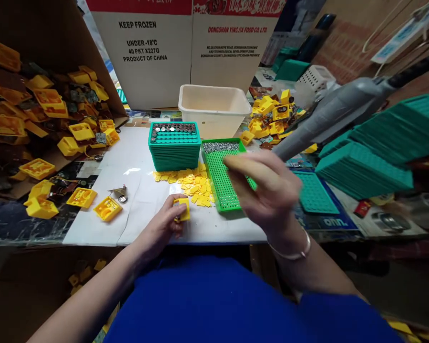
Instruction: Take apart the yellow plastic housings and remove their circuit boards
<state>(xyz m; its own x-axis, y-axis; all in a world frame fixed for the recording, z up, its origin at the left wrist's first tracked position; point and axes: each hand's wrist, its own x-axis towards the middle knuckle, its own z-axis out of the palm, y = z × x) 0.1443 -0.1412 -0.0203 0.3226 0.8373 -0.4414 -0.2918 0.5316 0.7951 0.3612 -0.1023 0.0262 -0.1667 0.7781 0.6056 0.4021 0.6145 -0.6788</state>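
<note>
Left hand (168, 216) in the head view, low over the white sheet (137, 209) on the table, pinches a small yellow case (186, 210) between thumb and fingers, close to the near edge. Right hand (268, 188), blurred, is raised over the right side of a green perforated tray (223, 188), fingers bunched toward the thumb; whether they grip anything cannot be told. A bracelet (303, 254) circles that wrist. Small metal parts (219, 147) lie along the tray's far end. Beside its left wall spreads a heap of flat yellow pieces (199, 187), reaching the foot of a stack of teal trays (174, 157), whose top one carries round metallic pieces (172, 129) in its far rows and left column. Behind stands a whitish bin (216, 119). Left of the left hand, an open yellow housing (108, 208) sits on the sheet, and a grey tool (329, 107) slants in beyond the right hand.
</note>
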